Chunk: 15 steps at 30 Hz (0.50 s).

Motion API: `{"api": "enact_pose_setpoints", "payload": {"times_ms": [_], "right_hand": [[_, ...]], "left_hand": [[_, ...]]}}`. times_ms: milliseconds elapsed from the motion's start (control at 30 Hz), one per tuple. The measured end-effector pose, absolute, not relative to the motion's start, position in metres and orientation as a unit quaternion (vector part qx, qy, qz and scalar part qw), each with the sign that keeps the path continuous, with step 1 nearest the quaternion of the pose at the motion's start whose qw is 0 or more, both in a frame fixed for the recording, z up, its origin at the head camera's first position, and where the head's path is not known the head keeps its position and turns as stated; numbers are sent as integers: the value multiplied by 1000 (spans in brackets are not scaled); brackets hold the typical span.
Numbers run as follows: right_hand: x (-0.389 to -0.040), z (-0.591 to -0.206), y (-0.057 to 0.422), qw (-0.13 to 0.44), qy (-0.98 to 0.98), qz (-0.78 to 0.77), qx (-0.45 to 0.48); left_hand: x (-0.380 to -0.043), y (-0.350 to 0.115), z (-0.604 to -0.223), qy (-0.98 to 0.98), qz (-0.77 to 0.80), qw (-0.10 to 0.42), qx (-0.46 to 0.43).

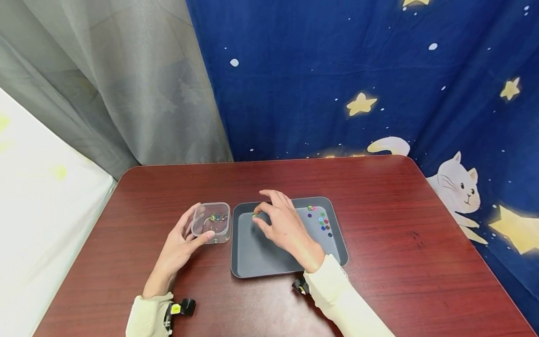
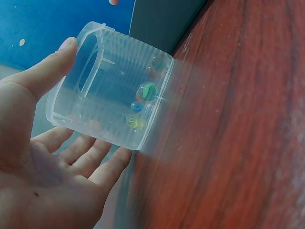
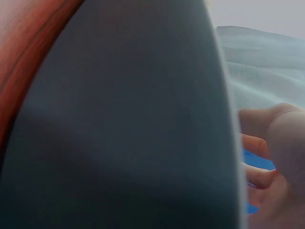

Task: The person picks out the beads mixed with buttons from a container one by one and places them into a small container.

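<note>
My left hand [image 1: 178,243] grips a clear plastic box [image 1: 223,231] standing at the left of the tray, its thumb at the rim and the other fingers along the far side. Several glass marbles [image 2: 148,90], green, blue and yellow among them, lie at the bottom of the box. Over the left part of a grey tray [image 1: 261,267], my right hand [image 1: 286,227] pinches a small greenish marble [image 1: 254,216] between thumb and index finger. In the right wrist view the tray's side hides the fingertips of the right hand [image 3: 281,167].
Several coloured marbles [image 1: 323,228] lie along the right side of the tray. The reddish-brown wooden table [image 1: 391,224] extends around it. A blue star-patterned curtain [image 1: 294,93] and a grey curtain [image 1: 160,93] hang behind the table's far edge.
</note>
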State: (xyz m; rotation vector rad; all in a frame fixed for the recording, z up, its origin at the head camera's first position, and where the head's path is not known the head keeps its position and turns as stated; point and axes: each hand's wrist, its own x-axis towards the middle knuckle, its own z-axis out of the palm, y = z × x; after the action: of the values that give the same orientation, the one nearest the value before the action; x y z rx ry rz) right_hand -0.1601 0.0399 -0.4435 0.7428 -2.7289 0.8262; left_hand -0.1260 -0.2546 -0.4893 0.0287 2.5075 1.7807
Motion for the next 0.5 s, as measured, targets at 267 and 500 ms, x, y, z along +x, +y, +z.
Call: {"api": "enact_pose_setpoints", "payload": {"times_ms": [267, 500], "right_hand": [[-159, -443, 33, 94, -919, 285, 255], [-157, -445, 28, 94, -918, 281, 262]], "left_hand": [[-127, -255, -490, 818, 575, 34, 9], [-127, -256, -492, 812, 583, 30, 13]]}}
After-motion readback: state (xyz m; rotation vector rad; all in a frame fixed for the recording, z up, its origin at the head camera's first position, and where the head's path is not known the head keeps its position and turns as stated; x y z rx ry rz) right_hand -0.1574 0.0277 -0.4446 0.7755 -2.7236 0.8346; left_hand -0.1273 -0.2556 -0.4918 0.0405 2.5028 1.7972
